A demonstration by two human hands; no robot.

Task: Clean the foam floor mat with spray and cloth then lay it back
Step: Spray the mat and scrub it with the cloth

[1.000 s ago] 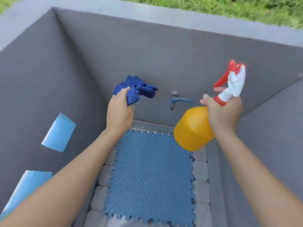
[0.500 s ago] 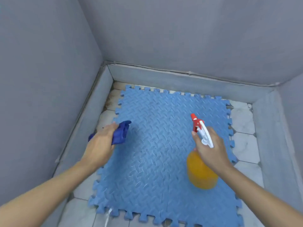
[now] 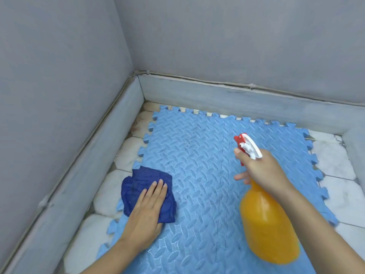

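Note:
A light blue foam floor mat [image 3: 201,159] with puzzle-cut edges lies flat on the tiled floor in the corner. A crumpled dark blue cloth [image 3: 138,182] rests on the mat's left edge, and my left hand [image 3: 147,210] lies flat on it, palm down, fingers together. My right hand [image 3: 262,171] grips the neck of an orange spray bottle [image 3: 268,228] with a red and white trigger head, held over the mat's right half with the nozzle pointing away from me. A finger sits at the trigger.
Grey walls meet in a corner at the upper left, with a low grey skirting [image 3: 217,97] along their base. White floor tiles [image 3: 335,161] show to the left and right of the mat.
Both hands have come down from chest height. The cloth, held bunched in my left hand before, now lies pressed on the mat. The bottle has lowered and the view has tilted to the floor.

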